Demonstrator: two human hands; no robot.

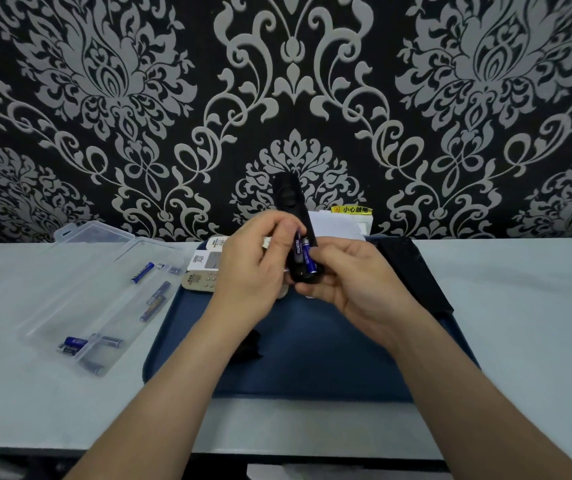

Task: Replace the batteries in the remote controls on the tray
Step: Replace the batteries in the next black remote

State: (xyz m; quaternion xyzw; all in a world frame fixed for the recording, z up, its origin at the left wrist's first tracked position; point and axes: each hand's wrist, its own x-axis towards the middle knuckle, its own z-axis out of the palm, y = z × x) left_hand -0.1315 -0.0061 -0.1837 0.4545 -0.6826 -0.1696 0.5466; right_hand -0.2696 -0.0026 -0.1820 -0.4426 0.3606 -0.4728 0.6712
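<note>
A black remote control (288,195) stands nearly upright above the dark blue tray (312,358), its battery bay facing me. My right hand (353,275) grips its lower end from the right. My left hand (260,258) has its fingers curled at the bay, where two blue batteries (301,252) sit side by side; the thumb touches the top of one. A small black piece (251,344), seemingly the cover, lies on the tray under my left forearm.
A clear plastic box (104,292) with its lid open lies left of the tray, holding several blue batteries. White and beige remotes (201,271) lie at the tray's far left. A black flat object (412,271) rests on the tray's right edge.
</note>
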